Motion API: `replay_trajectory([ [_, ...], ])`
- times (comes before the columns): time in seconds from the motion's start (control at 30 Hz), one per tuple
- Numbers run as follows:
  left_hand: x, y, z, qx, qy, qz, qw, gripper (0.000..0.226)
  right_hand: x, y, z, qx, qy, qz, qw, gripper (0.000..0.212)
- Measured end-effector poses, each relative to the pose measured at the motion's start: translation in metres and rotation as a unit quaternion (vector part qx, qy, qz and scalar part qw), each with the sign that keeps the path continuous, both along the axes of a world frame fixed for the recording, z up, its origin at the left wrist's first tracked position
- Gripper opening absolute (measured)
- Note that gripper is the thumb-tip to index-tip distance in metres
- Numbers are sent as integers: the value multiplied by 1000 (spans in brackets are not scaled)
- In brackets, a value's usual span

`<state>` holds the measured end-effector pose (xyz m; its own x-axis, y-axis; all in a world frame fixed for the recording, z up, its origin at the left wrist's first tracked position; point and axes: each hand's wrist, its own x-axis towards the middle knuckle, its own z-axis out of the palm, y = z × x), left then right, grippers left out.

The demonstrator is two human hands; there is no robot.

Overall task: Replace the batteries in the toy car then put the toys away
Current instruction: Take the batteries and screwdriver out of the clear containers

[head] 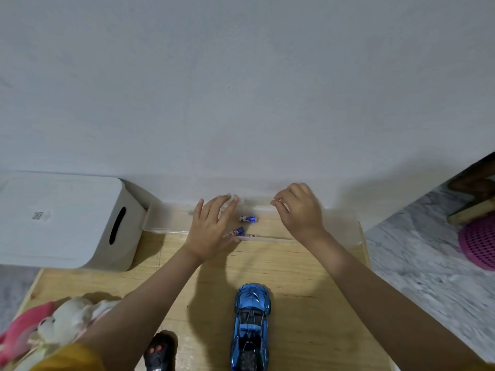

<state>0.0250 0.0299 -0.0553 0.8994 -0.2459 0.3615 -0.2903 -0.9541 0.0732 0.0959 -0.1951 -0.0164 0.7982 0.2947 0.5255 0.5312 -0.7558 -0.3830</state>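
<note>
A shiny blue toy car stands on the wooden table, nose pointing away from me. A clear plastic tray lies against the wall at the table's far edge. Blue batteries lie in it: one in the middle, another nearer me, a third by the front rim. My left hand hovers over the tray, fingers spread, holding nothing. My right hand hangs above the tray's right part, fingers curled with fingertips together; nothing shows in them.
A white lidded storage box stands at the far left. A black remote control lies at the near edge. A white and pink plush toy sits at the near left. A pink basket is on the floor at right.
</note>
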Motion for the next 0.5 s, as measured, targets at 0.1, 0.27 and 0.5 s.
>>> replay_trajectory([
  [0.1, 2, 3, 5, 9, 32, 7, 999, 101, -9, 5, -8, 29, -24, 10, 999, 7],
  [0.27, 3, 9, 5, 15, 91, 8, 996, 103, -31, 21, -30, -36, 137, 152, 978, 31],
  [0.5, 7, 25, 5, 47, 89, -36, 994, 101, -22, 51, -52, -181, 274, 217, 919, 60],
])
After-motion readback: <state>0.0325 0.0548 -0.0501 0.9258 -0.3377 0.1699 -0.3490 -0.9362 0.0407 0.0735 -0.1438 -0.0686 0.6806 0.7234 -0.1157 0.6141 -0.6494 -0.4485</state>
